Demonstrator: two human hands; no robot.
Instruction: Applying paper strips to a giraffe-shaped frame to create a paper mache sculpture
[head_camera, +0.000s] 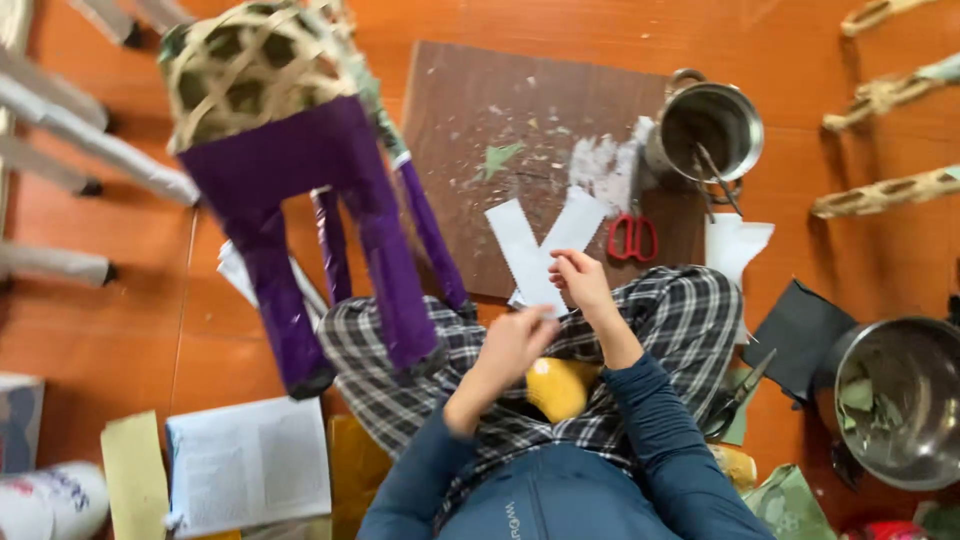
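Head view: both hands over lap, pinching white paper strips (545, 245). Right hand (580, 280) grips lower end, left hand (515, 340) closed just below. Strips fan away from person in V over brown board (470, 120). Red scissors (632, 238) nearer right hand. Fingertips blurred; strips' join hidden.

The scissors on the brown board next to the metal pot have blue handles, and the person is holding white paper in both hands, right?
Not quite. The scissors have red handles, not blue; the head view shows it. The rest holds: they lie on the brown board beside the metal pot, and the left hand and right hand hold the white paper.
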